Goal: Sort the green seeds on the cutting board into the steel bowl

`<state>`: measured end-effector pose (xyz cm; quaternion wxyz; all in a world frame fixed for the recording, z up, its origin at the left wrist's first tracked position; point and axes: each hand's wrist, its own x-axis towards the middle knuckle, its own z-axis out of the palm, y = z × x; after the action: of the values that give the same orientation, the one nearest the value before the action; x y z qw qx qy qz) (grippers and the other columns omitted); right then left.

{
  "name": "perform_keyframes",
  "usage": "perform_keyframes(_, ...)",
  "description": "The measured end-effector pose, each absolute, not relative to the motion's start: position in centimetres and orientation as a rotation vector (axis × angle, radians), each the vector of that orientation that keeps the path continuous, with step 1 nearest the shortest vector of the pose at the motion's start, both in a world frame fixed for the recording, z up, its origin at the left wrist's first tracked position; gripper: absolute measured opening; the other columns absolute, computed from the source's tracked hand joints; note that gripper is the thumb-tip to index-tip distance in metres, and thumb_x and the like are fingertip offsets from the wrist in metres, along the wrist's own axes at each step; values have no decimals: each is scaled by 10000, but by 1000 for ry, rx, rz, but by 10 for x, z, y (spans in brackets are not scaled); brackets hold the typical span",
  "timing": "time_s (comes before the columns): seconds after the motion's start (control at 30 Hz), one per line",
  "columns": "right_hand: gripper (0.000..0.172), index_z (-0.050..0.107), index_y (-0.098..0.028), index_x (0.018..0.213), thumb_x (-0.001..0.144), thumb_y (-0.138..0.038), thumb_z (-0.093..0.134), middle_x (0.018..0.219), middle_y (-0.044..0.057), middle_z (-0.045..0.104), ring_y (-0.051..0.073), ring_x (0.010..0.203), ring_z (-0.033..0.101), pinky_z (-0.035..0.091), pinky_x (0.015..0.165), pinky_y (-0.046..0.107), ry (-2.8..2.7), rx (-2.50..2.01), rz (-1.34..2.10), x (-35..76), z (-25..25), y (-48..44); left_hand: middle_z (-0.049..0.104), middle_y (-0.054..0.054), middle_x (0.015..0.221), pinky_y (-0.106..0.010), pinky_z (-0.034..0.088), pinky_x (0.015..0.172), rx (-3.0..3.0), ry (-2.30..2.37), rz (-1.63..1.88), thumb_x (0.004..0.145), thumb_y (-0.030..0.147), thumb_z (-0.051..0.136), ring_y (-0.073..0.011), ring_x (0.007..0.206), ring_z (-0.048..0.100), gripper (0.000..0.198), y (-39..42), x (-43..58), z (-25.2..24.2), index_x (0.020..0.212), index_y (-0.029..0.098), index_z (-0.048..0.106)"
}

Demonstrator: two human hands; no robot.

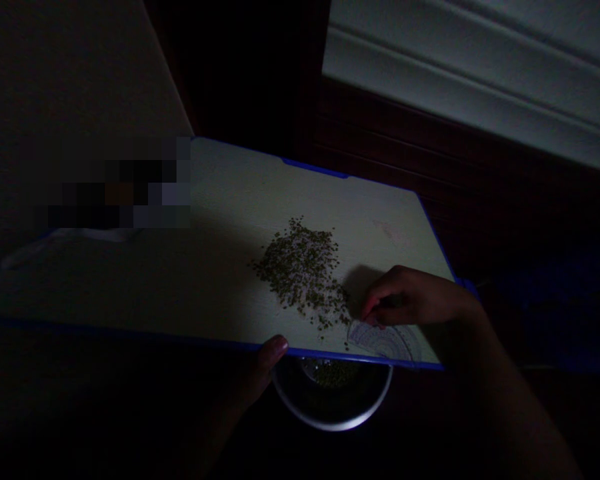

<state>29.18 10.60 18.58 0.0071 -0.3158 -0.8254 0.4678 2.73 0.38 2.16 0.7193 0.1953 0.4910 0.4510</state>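
Observation:
A pale board with a blue rim [220, 200] lies in front of me in dim light. A heap of small greenish grains [303, 270] sits on its right half. My right hand [410, 297] rests on the board beside the heap, fingers pinched on a clear plastic protractor [385, 340] that lies flat near the front edge. My left hand [265, 367] grips the board's front edge, thumb on top. Below that edge stands a round bowl [333, 420] with some of the same grains inside.
A pale wall or panel [480, 73] with ridges rises at the upper right. Dark wood [430, 160] lies behind the board. A white object [80, 235] lies at the board's left end. Everything below the board is in deep shadow.

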Motion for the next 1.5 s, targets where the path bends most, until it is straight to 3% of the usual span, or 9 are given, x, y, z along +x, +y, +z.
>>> perform_keyframes(0.17,192,747,-149,1006,889,-274,661,816,37,755,102,708,680,501,643,187,-2579,-944,1460,290,185,106,634,-71,657,-447,463,822,473,1044,941,599,564,775,-305,731,586,387,3,26,26,576,211,618)
perform_keyframes(0.3,184,747,-151,1000,889,-273,666,830,40,753,106,731,682,504,667,195,-2599,-895,1446,286,185,105,643,-76,682,-433,449,848,428,1027,941,598,556,780,-310,783,585,379,2,26,28,632,193,674)
perform_keyframes(0.43,193,743,-151,1015,902,-276,648,880,55,754,112,758,683,512,688,207,-2625,-865,1420,280,186,102,567,-50,611,-436,447,823,498,1096,993,594,565,757,-272,688,523,394,1,27,26,543,219,575)
perform_keyframes(0.6,197,742,-141,1008,907,-278,643,864,58,759,113,749,687,507,685,206,-2630,-860,1360,281,188,101,581,-55,627,-483,460,910,456,1086,943,613,568,735,-320,771,578,379,0,25,23,572,233,562)
perform_keyframes(0.7,180,740,-149,1007,901,-263,649,858,49,761,106,743,681,503,682,204,-2621,-859,1332,285,188,102,582,-53,626,-480,468,876,477,1091,937,617,564,742,-296,717,561,379,0,23,21,581,222,582)
perform_keyframes(0.9,147,745,-151,978,874,-193,650,829,33,750,92,706,660,487,648,187,-2655,-818,1330,282,185,101,536,-32,611,-368,441,715,504,1065,917,586,585,768,-214,665,472,426,2,22,23,563,215,558)
perform_keyframes(1.17,154,741,-149,988,880,-194,641,873,48,762,100,753,691,504,655,179,-2656,-768,1356,279,184,100,510,-21,599,-358,470,683,559,1115,962,648,570,691,-198,628,456,400,0,23,17,565,214,527)
perform_keyframes(1.3,160,745,-154,987,889,-233,646,866,48,766,104,748,693,514,677,193,-2644,-784,1330,282,185,100,575,-44,646,-397,487,781,523,1044,928,674,554,682,-243,698,530,372,-1,19,6,610,204,572)
perform_keyframes(1.5,192,741,-145,1009,912,-271,633,925,70,769,125,808,709,522,714,215,-2652,-797,1300,279,186,101,677,-80,828,-414,435,960,434,1100,917,563,595,783,-320,937,570,433,0,18,0,690,201,656)
